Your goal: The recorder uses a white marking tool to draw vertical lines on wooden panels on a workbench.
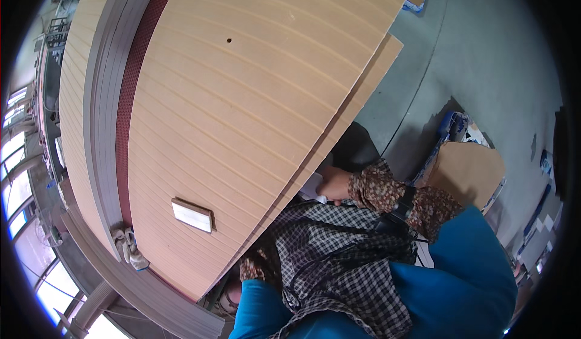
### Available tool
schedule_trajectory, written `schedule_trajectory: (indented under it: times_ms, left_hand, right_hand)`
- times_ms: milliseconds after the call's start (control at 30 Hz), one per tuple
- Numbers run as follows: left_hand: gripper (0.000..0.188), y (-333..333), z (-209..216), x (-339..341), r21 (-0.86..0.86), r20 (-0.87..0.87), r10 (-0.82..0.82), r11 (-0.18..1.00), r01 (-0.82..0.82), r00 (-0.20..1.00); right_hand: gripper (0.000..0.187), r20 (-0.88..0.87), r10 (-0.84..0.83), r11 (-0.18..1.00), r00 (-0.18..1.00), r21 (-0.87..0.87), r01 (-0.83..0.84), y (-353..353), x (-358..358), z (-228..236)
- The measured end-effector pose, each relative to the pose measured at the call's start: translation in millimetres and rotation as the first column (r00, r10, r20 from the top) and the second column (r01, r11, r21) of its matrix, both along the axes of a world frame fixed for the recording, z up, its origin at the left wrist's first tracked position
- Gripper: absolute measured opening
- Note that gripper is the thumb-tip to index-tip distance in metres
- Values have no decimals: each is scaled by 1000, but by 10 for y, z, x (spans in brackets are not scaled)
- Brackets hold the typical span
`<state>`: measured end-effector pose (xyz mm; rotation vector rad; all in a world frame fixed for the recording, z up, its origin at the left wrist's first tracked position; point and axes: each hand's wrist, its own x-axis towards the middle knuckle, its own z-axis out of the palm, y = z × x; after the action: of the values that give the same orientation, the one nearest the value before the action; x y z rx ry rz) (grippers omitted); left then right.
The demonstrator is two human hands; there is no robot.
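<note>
My right hand (334, 183) is at the near edge of a large tan grooved board (242, 109), over my lap. Its fingers are closed on a white piece (311, 186) that looks like paper or cloth, partly under the board's edge. My left hand (230, 293) is low beside the board's near left corner. Shadow and the sleeve hide most of its fingers. A black-and-white checked apron (339, 236) covers my lap between the two arms. On the board lies a small block with a white top (192, 215).
A second board (387, 55) juts out beneath the top one. Beyond the board run a dark red strip (130, 97) and a grey rail (100, 97). Pale gloves (130, 248) lie by the rail. Right of me, a cardboard-topped box (466, 169) stands on the grey-green floor (484, 67).
</note>
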<state>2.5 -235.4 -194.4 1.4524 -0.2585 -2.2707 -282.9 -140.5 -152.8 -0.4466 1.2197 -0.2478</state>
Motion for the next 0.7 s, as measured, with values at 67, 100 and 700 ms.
schedule_trajectory:
  times_ms: [67, 100, 700]
  left_hand:
    - [47, 55, 231, 169, -16, 35, 39, 999, -39, 999]
    - [47, 61, 237, 185, -16, 37, 44, 999, -43, 998]
    - [45, 442, 361, 202, -68, 38, 69, 995, -67, 997]
  right_hand:
    - [22, -115, 114, 962, 987, -236, -139, 217, 212, -163]
    - [24, -276, 161, 866, 947, -421, -270, 259, 254, -177]
    - [26, -450, -8, 482, 893, -784, -391, 342, 340, -160]
